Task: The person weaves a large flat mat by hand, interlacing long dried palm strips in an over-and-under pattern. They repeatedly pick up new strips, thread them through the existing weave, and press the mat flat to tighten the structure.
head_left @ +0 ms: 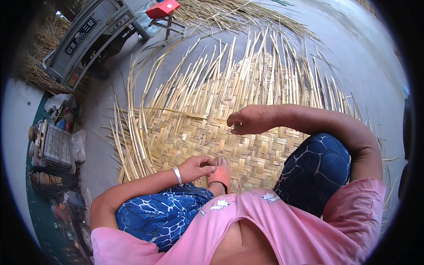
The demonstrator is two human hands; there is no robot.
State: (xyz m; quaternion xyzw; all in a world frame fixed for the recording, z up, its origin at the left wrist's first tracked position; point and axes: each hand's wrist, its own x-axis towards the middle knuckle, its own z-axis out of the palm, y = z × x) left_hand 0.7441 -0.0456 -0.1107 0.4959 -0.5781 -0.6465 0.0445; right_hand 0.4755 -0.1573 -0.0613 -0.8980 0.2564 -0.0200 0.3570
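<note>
A large woven mat (247, 152) of split straw-coloured reeds spreads under and before me, with loose reed ends fanning out from its far and left edges. My right hand (252, 119) is over the middle of the weave, fingers curved and a gap between thumb and forefinger, with nothing visible in it. Left of it, a single reed strip (176, 112) lies crosswise over the others, its tip short of my fingers. My left hand (197, 168), with a silver bracelet (177, 176) at the wrist, rests by my orange-shod foot (219, 174); its thumb and fingers are apart and hold nothing visible.
A grey three-wheeled cart (90, 39) stands at the far left. Near it is a small stool (169, 27) with a red box (162, 8) on it. More loose reeds (247, 13) lie beyond the mat. A grey plastic crate (57, 143) and bags line the left wall.
</note>
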